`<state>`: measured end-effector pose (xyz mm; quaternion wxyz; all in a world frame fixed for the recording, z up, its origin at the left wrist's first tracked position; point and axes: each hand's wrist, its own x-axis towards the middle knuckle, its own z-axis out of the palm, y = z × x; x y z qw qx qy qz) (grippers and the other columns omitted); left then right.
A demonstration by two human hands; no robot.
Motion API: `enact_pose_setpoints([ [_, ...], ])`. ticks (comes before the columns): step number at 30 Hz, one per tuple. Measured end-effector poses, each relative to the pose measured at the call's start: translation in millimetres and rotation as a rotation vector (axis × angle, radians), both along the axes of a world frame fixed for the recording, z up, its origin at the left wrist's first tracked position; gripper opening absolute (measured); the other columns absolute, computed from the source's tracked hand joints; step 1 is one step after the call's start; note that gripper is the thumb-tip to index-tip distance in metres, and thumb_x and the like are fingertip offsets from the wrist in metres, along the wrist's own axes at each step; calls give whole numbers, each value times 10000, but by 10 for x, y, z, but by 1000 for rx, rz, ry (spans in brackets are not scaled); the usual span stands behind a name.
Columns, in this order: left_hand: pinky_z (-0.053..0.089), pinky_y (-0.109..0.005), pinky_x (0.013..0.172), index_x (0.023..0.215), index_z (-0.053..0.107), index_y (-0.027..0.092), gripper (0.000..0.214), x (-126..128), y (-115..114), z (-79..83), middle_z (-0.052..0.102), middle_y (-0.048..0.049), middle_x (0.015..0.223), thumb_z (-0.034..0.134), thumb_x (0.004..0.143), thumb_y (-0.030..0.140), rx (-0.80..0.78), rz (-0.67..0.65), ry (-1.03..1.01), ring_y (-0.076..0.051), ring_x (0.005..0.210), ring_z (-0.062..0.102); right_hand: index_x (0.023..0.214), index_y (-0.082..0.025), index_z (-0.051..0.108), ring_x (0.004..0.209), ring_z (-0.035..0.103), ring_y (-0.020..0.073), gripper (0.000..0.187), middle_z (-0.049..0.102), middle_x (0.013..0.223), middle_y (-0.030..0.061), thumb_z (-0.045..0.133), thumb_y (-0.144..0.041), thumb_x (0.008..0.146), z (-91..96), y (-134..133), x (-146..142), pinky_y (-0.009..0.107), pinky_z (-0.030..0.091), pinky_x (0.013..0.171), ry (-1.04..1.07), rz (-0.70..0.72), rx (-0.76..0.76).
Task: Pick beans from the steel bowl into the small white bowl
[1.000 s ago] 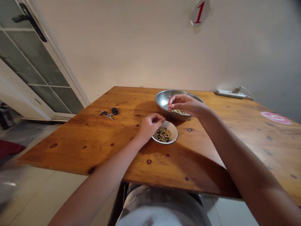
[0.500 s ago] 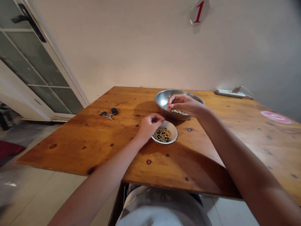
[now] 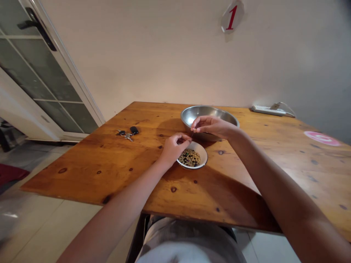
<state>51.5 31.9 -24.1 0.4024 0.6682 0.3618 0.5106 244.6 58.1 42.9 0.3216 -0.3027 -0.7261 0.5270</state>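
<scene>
My left hand (image 3: 175,147) is closed in a pinch at the left rim of a small white bowl (image 3: 203,155). A thin needle-like piece (image 3: 192,134) stands up from its fingertips, too fine to make out fully. Small round tan and dark beads (image 3: 189,157) lie in that bowl. My right hand (image 3: 210,126) pinches a small pale bead (image 3: 195,130), close above and right of the left fingertips. It is in front of a wide steel bowl (image 3: 189,114) and hides much of its inside.
Keys with black fobs (image 3: 128,133) lie on the left of the wooden table (image 3: 131,160). A white power strip (image 3: 268,110) with a plug and cord sits at the back right. A round pink sticker (image 3: 321,138) is on the right side. The wall (image 3: 153,54) rises behind.
My right hand has come down and left from over the steel bowl, bringing the pale bead to the tip of the thin piece. My left hand has barely moved.
</scene>
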Motion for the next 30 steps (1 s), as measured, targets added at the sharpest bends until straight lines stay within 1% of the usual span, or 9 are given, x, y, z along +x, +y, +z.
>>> enact_pose_setpoints([
  [5, 461, -274, 732, 741, 634, 148, 143, 1, -4, 0, 677, -37, 786, 645, 733, 290, -24, -11, 8, -154, 748, 613, 800, -205, 653, 851, 574, 126, 106, 633, 868, 8, 714, -265, 739, -7, 14, 8, 284, 431, 856, -31, -42, 13],
  [12, 457, -280, 770, 776, 622, 150, 94, 10, -19, 26, 677, -50, 839, 629, 723, 227, 7, -64, -15, -159, 797, 612, 820, -219, 652, 870, 582, 125, 88, 640, 883, -1, 690, -281, 771, 14, 8, 5, 288, 433, 866, -96, 24, 57],
  [17, 448, -287, 787, 810, 615, 155, 140, -7, -42, 60, 666, -47, 858, 611, 761, 286, 27, -65, 13, -162, 814, 598, 878, -213, 657, 889, 604, 137, 134, 652, 921, 5, 681, -293, 773, 36, -15, -24, 311, 443, 868, -188, 97, 38],
  [22, 449, -279, 768, 806, 616, 151, 193, -3, -19, 27, 662, -44, 839, 619, 773, 342, 19, -66, 3, -159, 799, 598, 866, -230, 671, 880, 612, 137, 117, 658, 899, -5, 680, -287, 765, 34, -12, -34, 298, 456, 850, -213, 116, 58],
  [28, 456, -265, 743, 776, 626, 151, 171, 3, 14, -13, 669, -32, 801, 649, 747, 317, -12, -74, 5, -153, 773, 608, 865, -239, 664, 892, 607, 148, 126, 658, 907, 0, 678, -311, 763, 48, -31, -41, 308, 458, 860, -232, 81, 83],
  [30, 455, -262, 737, 766, 624, 150, 158, -2, 10, -9, 664, -28, 785, 640, 751, 307, -9, -63, 12, -149, 758, 606, 861, -238, 656, 884, 604, 149, 132, 654, 902, 1, 678, -324, 763, 53, -31, -40, 310, 458, 857, -208, 44, 100],
])
